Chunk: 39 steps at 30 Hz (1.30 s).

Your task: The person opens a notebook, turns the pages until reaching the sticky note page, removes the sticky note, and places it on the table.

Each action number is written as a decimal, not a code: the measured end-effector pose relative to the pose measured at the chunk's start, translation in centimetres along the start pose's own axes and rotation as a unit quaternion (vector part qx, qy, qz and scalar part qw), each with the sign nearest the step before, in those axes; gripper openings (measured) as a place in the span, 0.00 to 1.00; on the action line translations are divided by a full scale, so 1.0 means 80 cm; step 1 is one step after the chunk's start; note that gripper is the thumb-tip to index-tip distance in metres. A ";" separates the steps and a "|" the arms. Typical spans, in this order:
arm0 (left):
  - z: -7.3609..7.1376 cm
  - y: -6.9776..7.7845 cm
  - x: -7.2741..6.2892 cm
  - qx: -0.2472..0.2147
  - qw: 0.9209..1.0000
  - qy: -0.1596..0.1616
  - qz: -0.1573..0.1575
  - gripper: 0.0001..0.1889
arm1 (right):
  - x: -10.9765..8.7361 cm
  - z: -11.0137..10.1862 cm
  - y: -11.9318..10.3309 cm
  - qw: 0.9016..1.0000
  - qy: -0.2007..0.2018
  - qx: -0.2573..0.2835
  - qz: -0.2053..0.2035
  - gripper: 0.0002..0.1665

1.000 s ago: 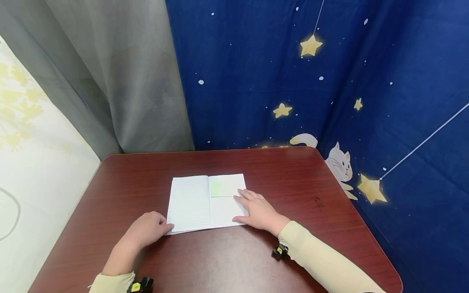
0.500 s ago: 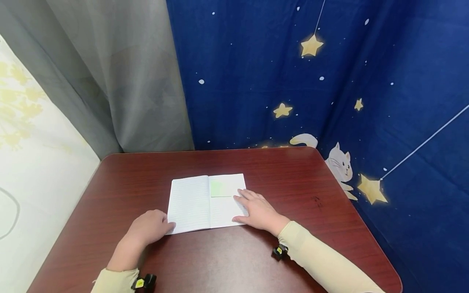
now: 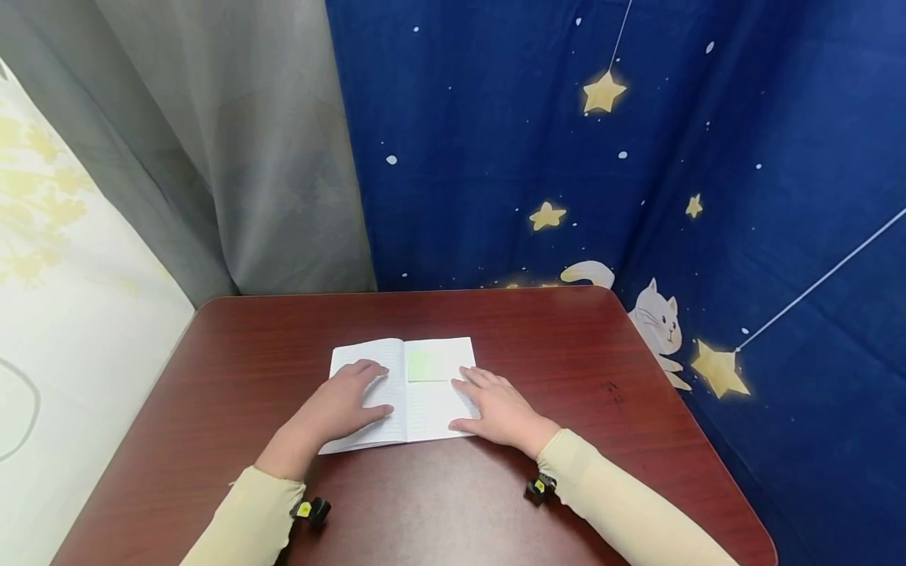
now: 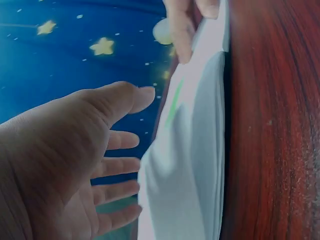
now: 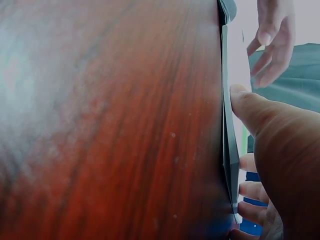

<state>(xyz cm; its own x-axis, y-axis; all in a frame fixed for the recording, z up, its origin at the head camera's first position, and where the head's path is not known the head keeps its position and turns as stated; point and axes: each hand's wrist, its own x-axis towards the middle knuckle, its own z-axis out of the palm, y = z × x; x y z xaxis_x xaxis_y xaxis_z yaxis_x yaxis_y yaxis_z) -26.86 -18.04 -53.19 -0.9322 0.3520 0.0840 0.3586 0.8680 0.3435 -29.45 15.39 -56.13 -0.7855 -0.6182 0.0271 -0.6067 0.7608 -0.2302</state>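
An open notebook with lined white pages lies on the table. A pale green sticky note is on the upper part of its right page. My left hand is over the left page with its thumb and fingers spread. In the left wrist view that hand holds nothing, its fingertips near the page; I cannot tell whether they touch. My right hand rests on the right page's outer edge, fingers extended. In the right wrist view its thumb lies on the page near the front edge.
The dark red wooden table has rounded corners. Behind it hang a grey curtain and a blue curtain with stars and a cat. A pale wall stands at the left. A small black device sits at my left wrist.
My left hand has left the notebook's lower left corner, moved up and right over the left page, and spread its fingers. The right hand has stayed in place.
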 end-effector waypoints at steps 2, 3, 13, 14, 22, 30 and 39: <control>0.003 0.001 0.005 0.006 1.000 -0.011 -0.004 0.40 | 0.000 0.001 0.000 1.000 -0.003 -0.002 0.001 0.51; 0.005 0.001 0.008 0.008 1.000 -0.016 -0.009 0.41 | 0.000 0.001 0.000 1.000 -0.003 -0.002 0.000 0.51; 0.000 0.009 0.040 0.005 0.994 -0.096 -0.047 0.55 | 0.000 0.000 0.000 1.000 0.003 -0.001 -0.001 0.51; -0.001 0.009 0.042 0.001 0.993 -0.106 -0.054 0.56 | -0.001 0.000 0.000 1.000 0.004 -0.001 -0.001 0.51; -0.005 0.010 0.052 -0.011 0.981 -0.160 -0.109 0.61 | -0.002 0.000 -0.001 1.000 0.004 0.000 -0.006 0.51; -0.015 0.027 0.061 -0.002 0.975 -0.183 -0.124 0.61 | -0.002 -0.003 -0.002 1.000 0.001 0.002 -0.002 0.51; -0.014 0.030 0.065 0.003 0.974 -0.186 -0.126 0.63 | -0.001 -0.004 -0.003 1.000 0.002 0.004 -0.001 0.51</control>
<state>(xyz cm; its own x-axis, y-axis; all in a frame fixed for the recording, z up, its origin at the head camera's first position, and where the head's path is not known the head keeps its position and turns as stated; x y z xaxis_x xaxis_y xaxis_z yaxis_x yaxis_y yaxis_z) -30.93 -14.49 -50.89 -0.9094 0.2288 -0.3473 0.1215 0.9448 0.3043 -29.25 15.34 -55.77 -0.7844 -0.6194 0.0316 -0.6077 0.7575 -0.2386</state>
